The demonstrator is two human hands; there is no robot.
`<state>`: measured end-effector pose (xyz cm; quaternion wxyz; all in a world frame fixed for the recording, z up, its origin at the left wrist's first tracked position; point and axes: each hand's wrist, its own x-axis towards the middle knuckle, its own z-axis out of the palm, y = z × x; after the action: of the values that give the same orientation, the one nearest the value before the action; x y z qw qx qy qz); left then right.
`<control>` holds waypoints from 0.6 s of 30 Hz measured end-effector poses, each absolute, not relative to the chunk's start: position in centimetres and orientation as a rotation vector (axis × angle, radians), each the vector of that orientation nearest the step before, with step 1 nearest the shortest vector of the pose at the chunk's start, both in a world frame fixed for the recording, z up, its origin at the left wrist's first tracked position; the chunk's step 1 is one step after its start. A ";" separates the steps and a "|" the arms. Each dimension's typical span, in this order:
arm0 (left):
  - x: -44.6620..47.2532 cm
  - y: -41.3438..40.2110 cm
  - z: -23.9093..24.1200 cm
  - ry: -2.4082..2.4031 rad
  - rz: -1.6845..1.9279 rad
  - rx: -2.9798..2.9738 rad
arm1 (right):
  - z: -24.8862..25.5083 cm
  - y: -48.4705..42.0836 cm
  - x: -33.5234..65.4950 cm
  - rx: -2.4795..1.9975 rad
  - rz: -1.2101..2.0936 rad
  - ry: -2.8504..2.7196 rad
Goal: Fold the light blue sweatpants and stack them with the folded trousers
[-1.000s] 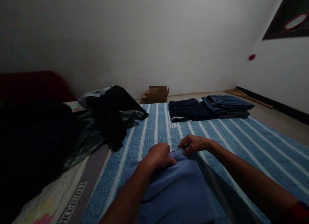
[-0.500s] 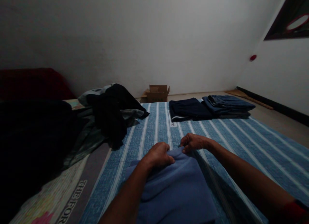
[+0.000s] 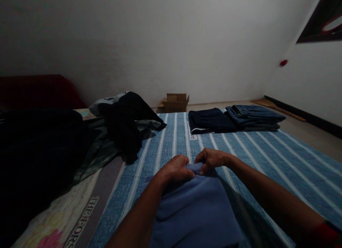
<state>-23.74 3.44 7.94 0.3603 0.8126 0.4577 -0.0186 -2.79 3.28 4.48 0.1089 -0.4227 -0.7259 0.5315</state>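
A blue garment [image 3: 196, 208] lies in front of me on a blue mat with white stripes [image 3: 269, 159]. My left hand [image 3: 175, 168] is closed on the garment's far edge, fingers curled over the cloth. Close beside it, my right hand [image 3: 211, 159] pinches the same edge between thumb and fingers. The two hands nearly touch at the middle of that edge. My forearms cross over the rest of the garment and hide part of it.
Folded dark clothes [image 3: 210, 120] and folded jeans [image 3: 253, 117] lie at the mat's far end. A heap of dark unfolded clothes [image 3: 125, 121] sits at left. A cardboard box [image 3: 175, 102] stands against the wall. A printed sheet [image 3: 66, 219] lies at the near left.
My hands have drawn closer together along the garment's far edge, the right hand shifting left and closing on the cloth. The view has shifted slightly.
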 end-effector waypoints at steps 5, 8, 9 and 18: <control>-24.1 4.2 8.5 1.163 -0.175 2.038 | 4.2 3.6 -3.1 -1.288 1.578 -2.150; -24.4 4.8 8.7 1.106 -0.261 2.043 | 4.0 3.7 -3.2 -1.281 1.601 -2.146; -24.6 4.9 8.8 1.087 -0.301 2.036 | 3.9 3.7 -3.2 -1.278 1.607 -2.145; -26.3 5.6 8.1 0.989 -0.278 1.667 | 3.2 4.6 -3.3 -1.336 1.685 -2.114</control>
<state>-26.31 5.64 8.13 0.5579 0.7065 0.4192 -0.1178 -3.33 4.64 3.17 0.0630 -0.4422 -0.6997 0.5576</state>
